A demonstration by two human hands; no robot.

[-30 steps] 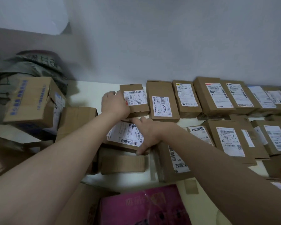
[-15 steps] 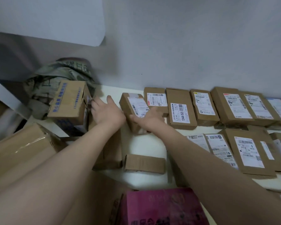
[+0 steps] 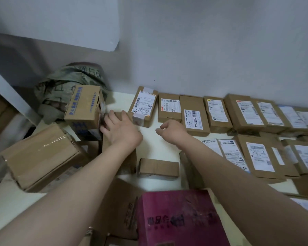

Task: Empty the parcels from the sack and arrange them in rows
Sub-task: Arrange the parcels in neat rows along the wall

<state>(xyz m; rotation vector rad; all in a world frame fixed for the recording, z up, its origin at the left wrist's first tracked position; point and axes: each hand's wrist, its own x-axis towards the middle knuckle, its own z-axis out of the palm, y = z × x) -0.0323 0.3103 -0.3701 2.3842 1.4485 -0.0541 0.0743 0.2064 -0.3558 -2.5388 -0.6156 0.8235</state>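
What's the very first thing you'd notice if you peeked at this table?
Probably the two bare arms reaching over the white table, the left hand spread over a plain brown box and the right hand loosely curled, holding nothing. Behind them, a row of labelled cardboard parcels lines the grey wall. A bright magenta box sits at the near edge.

From my seat the feed looks dim and flat, lit softly from above with no hard highlights. The wall (image 3: 220, 41) reads grey-blue, darkening into heavy shadow at the upper left. I see a faint sheen on the taped box (image 3: 43, 153) by the table's left edge. Wide-angle bending curves the far row of parcels (image 3: 238, 112) toward the right edge, where labels smear. My left hand (image 3: 122, 131) shows slight motion blur; the maroon box (image 3: 178, 219) nearest me is soft.
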